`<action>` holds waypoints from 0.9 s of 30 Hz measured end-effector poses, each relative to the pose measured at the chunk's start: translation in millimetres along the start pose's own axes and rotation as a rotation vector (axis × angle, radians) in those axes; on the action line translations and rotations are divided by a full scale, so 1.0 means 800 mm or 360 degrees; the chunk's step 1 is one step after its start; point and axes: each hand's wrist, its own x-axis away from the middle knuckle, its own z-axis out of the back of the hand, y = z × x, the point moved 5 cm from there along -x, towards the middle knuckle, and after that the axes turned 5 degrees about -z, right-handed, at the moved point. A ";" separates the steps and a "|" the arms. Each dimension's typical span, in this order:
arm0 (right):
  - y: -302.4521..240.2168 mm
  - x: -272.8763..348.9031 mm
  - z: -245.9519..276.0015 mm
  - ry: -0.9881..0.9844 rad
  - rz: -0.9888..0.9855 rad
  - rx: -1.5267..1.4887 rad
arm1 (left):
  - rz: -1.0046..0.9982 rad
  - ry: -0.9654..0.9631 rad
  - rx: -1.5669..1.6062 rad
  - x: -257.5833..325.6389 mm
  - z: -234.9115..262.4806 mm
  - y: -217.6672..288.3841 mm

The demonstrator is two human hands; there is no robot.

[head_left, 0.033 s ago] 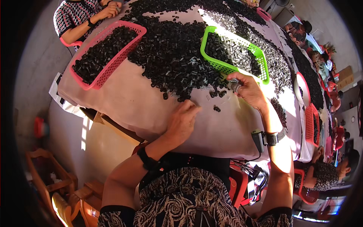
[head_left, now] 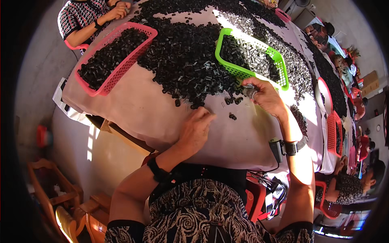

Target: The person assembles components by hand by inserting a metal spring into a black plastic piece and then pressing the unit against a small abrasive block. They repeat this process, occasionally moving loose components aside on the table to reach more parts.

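A wide heap of small black plastic parts (head_left: 174, 52) covers the cloth-topped table, with small metal springs (head_left: 206, 67) scattered over its near side. My left hand (head_left: 196, 130) is at the heap's near edge, its fingers pinched together; whatever is between them is hidden. To the right, my right hand (head_left: 266, 97) is closed around small shiny silvery pieces (head_left: 250, 91), too blurred to name exactly. It is just below the near side of a green basket (head_left: 239, 73) filled with black parts. A small black part (head_left: 232, 116) lies apart on the cloth between my hands.
A pink basket (head_left: 106, 87) full of black parts stands at the left. Across the table's far left sits another person (head_left: 87, 20), hands together. Red basket (head_left: 333, 133) and more heaped parts line the right side, where other people work. Wooden chairs (head_left: 54, 194) stand at lower left.
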 end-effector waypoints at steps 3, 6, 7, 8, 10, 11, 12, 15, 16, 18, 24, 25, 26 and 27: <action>-0.030 -0.006 -0.017 0.0029 0.0081 0.0102 | 0.0018 -0.0015 -0.0001 0.001 0.000 -0.002; -0.048 -0.011 -0.013 0.0205 0.0338 0.0339 | 0.0019 -0.0017 -0.0004 0.002 -0.001 -0.002; -0.058 -0.010 -0.013 0.0296 0.0553 0.0560 | 0.0007 -0.0010 -0.0005 0.002 -0.001 0.000; -0.054 -0.011 -0.009 0.0310 0.0544 0.0439 | 0.0003 -0.0009 -0.0005 0.001 0.000 0.000; -0.056 -0.011 -0.007 0.0402 0.0578 0.0457 | -0.0047 0.0014 -0.0007 -0.004 0.000 -0.001; -0.057 -0.008 -0.004 0.0494 0.0602 0.0470 | -0.0053 0.0017 -0.0007 -0.005 -0.001 -0.002; -0.055 -0.006 -0.005 0.0490 0.0604 0.0471 | -0.0037 0.0016 0.0004 -0.004 0.000 -0.002; -0.035 -0.003 -0.009 0.0334 0.0338 0.0192 | -0.0027 0.0018 -0.0005 -0.003 0.000 -0.003; -0.027 -0.003 -0.011 0.0290 0.0252 0.0049 | -0.0036 0.0021 -0.0025 -0.003 0.001 -0.003; -0.011 -0.004 -0.014 0.0252 0.0163 -0.0095 | -0.0041 0.0019 -0.0026 -0.003 -0.001 -0.004; -0.020 -0.003 -0.065 -0.0079 0.0323 -0.0154 | -0.0041 0.0043 -0.0008 -0.004 -0.002 -0.005; -0.023 -0.003 -0.071 -0.0077 0.0322 -0.0158 | -0.0055 0.0057 -0.0018 -0.004 -0.001 -0.004; -0.028 -0.003 -0.079 -0.0143 0.0298 -0.0135 | -0.0055 0.0053 -0.0020 -0.004 -0.002 -0.004; -0.036 -0.001 -0.087 -0.0210 0.0274 -0.0113 | -0.0046 0.0049 0.0010 -0.003 -0.001 -0.005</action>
